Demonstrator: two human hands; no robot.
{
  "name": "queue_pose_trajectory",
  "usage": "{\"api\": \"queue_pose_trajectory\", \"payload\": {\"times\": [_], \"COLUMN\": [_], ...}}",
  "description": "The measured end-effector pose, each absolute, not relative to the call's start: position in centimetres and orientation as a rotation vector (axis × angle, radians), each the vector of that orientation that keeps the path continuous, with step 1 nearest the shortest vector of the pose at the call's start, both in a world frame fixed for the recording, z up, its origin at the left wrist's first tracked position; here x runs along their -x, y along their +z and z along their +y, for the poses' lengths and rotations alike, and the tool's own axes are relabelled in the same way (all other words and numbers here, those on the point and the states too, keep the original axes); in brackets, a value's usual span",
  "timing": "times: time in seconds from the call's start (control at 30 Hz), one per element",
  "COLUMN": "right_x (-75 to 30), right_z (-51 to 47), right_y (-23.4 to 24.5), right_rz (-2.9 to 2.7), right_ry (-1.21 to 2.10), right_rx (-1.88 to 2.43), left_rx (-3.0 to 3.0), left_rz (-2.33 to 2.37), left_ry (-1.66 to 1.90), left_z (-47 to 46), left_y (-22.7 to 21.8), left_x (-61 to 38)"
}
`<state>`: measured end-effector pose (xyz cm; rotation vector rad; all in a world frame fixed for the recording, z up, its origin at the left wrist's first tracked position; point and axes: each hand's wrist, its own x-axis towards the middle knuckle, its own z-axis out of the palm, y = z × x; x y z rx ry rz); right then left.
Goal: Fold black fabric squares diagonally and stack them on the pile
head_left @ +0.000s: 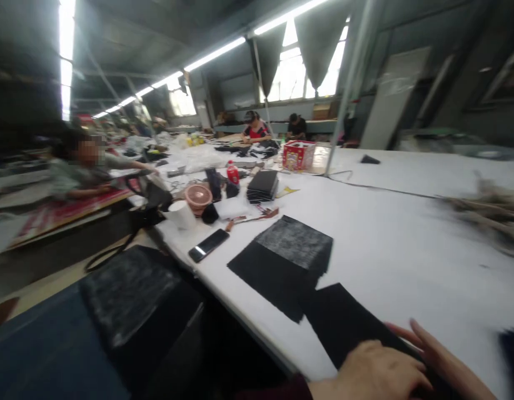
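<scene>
**Black cloth (344,319) at five o'clock!**

It looks light, limp: pinch the edges. Your left hand (377,371) lies over it, your right hand (440,353) alongside, fingers parted; whether either grips, I can't tell.

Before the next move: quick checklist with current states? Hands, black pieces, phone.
1. Left hand on the near black piece: ok, resting over it.
2. Right hand gripping that piece: cannot tell, its contact is partly hidden by the left.
3. Near piece separate from the farther, grey-patched black piece: not ok, they meet at a corner.
4. Phone apart from both pieces: ok, white tabletop shows between.
5. Near piece lying flat throughout: cannot tell, hands cover its near end.
</scene>
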<state>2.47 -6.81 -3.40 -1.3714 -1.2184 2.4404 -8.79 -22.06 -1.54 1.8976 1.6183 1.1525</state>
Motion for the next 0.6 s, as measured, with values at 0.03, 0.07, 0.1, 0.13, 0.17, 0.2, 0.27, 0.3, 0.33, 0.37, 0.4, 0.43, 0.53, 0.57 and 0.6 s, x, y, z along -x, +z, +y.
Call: {"api": "queue_pose_trajectory", "payload": {"times": [0.03,0.07,0.1,0.13,0.17,0.2,0.27,0.3,0.33,0.37,0.4,0.43,0.53,0.57,0.6], "right_x": [-3.9,-5.1,-6.0,-6.6,-7.1,-7.2,-6.8,-6.2,-5.4,-4.5,-3.6,-2.6,-0.4,0.0,0.3], "right_z": [-6.8,-6.7,-6.7,-6.6,-6.4,-6.2,-5.8,-5.7,-5.7,-5.7,-5.7,-5.9,-6.6,-6.9,-7.2], "right_y": [-2.4,-1.6,-1.1,-0.7,-0.6,-0.6,-0.9,-1.1,-1.3,-1.5,-1.6,-1.8,-2.4,-2.6,-2.9], "right_rz": [-1.181,-1.199,-1.248,-1.315,-1.396,-1.485,-1.675,-1.783,-1.918,-2.057,-2.179,-2.273,-2.361,-2.350,-2.347], "right_ry": [2.460,2.442,2.418,2.367,2.312,2.252,2.119,2.034,1.908,1.751,1.581,1.418,1.131,1.086,1.012], "right_rx": [1.367,1.341,1.313,1.309,1.321,1.344,1.399,1.407,1.398,1.373,1.340,1.310,1.308,1.330,1.343], "left_rx": [-1.960,-2.011,-2.041,-2.039,-2.042,-2.053,-2.092,-2.118,-2.142,-2.165,-2.184,-2.198,-2.222,-2.222,-2.219], "left_rz": [1.660,1.704,1.766,1.839,1.900,1.940,1.962,1.951,1.935,1.915,1.896,1.879,1.855,1.866,1.887], "left_ry": [1.060,0.979,0.915,0.861,0.804,0.742,0.639,0.607,0.590,0.583,0.582,0.583,0.580,0.582,0.583], "left_z": [-22.0,-21.9,-21.7,-21.5,-21.2,-20.9,-20.5,-20.4,-20.4,-20.4,-20.3,-20.2,-19.5,-19.2,-18.9], "left_y": [-1.3,-1.0,-0.8,-0.7,-0.8,-1.0,-1.8,-2.2,-2.6,-2.9,-3.1,-3.1,-2.7,-2.5,-2.2], "left_x": [8.9,9.6,10.6,11.8,12.9,13.7,14.5,14.4,14.0,13.5,12.9,12.3,11.8,12.1,12.5]}}
